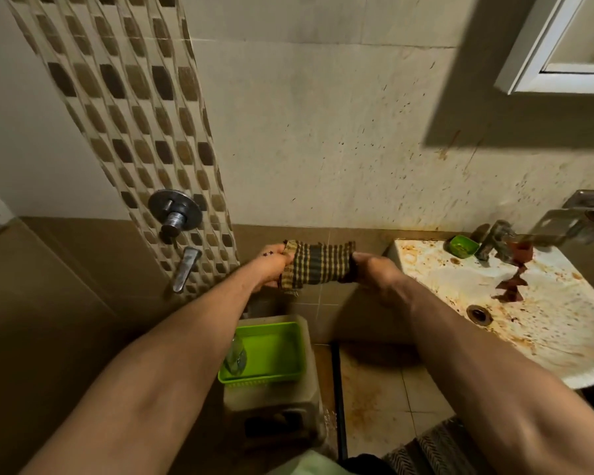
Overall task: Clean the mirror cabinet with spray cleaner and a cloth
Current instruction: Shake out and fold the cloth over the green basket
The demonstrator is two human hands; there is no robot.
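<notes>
Fingers of the left hand (pixel 271 269) and right hand (pixel 374 274) curl tight round opposite ends of the checked cloth (pixel 318 265), bunched between them just left of the sink (pixel 580 368). The mirror cabinet (pixel 528 60) hangs above that sink.

A: What's the cloth (pixel 318 265) like?
B: Dark green and tan checks. The tray (pixel 275 347) is bright green.
A: And the basin (pixel 563 337)?
B: White, blotched with rust-brown stains. The tile strip (pixel 134 114) has wavy brown and beige blocks.
</notes>
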